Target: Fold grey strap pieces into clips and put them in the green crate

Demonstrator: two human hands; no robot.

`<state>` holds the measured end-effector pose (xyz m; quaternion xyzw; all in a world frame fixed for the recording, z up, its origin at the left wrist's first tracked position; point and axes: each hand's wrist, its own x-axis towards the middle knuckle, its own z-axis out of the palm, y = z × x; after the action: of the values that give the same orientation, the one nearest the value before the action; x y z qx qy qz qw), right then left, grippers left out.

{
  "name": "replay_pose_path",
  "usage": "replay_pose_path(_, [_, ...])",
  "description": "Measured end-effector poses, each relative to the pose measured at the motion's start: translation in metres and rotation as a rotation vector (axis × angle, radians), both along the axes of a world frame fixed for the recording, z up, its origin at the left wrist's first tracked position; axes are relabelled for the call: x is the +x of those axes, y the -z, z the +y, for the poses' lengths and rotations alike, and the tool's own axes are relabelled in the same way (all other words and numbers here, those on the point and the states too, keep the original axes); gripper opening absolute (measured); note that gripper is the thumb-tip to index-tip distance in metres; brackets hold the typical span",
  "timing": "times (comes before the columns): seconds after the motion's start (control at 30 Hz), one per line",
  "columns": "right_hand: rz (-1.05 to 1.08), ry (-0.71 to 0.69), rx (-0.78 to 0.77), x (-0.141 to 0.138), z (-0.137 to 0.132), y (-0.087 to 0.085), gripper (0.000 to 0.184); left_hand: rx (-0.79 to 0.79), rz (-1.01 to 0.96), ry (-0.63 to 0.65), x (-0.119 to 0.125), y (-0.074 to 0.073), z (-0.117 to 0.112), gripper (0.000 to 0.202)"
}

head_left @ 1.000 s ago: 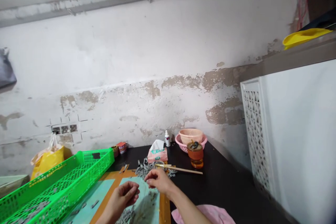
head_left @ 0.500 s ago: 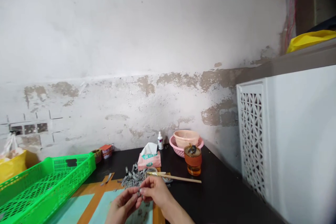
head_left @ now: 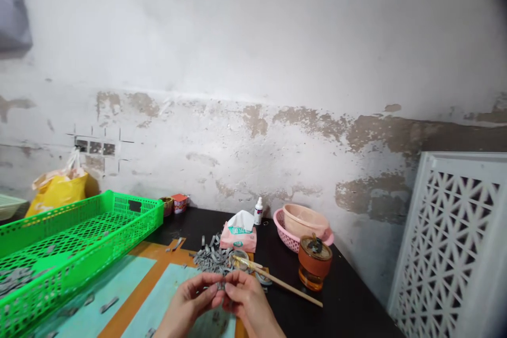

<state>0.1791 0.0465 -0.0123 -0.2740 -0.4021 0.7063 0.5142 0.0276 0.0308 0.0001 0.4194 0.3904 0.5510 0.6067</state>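
Note:
Close together at the bottom middle, my left hand (head_left: pixel 193 303) and my right hand (head_left: pixel 250 298) are both closed in a pinch. Between their fingertips is a small grey strip (head_left: pixel 221 285), partly covered by the fingers. Just beyond them lies a heap of grey strips (head_left: pixel 212 259). A small round clear dish (head_left: pixel 238 259) sits at the heap's right side, with a wooden-handled brush (head_left: pixel 293 288) resting across it. Beneath my hands is a light blue sheet (head_left: pixel 158 301) edged with brown tape (head_left: pixel 134 301).
To the left stands a green plastic crate (head_left: pixel 138 222) with grey pieces inside; more lie on the sheet. Behind the heap are a pink tissue pack (head_left: pixel 237 237) and a white bottle (head_left: pixel 258 212). Nested basins (head_left: pixel 307 219) and a lidded glass cup (head_left: pixel 315 264) stand at right.
The view has turned left and tilted, showing more of the crate and the yellow bag. My hands stay together at the grey strip, with the fingers now level and facing each other.

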Motion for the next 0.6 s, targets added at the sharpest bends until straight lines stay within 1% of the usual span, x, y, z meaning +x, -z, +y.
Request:
replay_pose_path(0.13, [-0.049,-0.039,0.035,0.003,-0.003,-0.003,0.028,0.030,0.008,0.057,-0.003,0.005,0.002,0.040])
replay_pose_path(0.23, [-0.123,-0.016,0.050,0.005,-0.003,-0.005,0.030,0.049,0.070,0.102,-0.006,0.006,0.004,0.037])
replay_pose_path(0.3, [-0.156,0.007,0.066,0.006,-0.002,-0.006,0.034,0.049,0.104,0.130,-0.007,0.002,0.005,0.036])
replay_pose_path(0.47, [-0.119,0.087,0.114,0.007,0.001,-0.010,0.039,0.037,0.131,0.199,-0.009,-0.011,0.012,0.036])
replay_pose_path(0.6, [-0.164,0.071,0.129,0.005,0.003,-0.011,0.042,0.052,0.096,0.261,-0.010,-0.013,0.015,0.033])
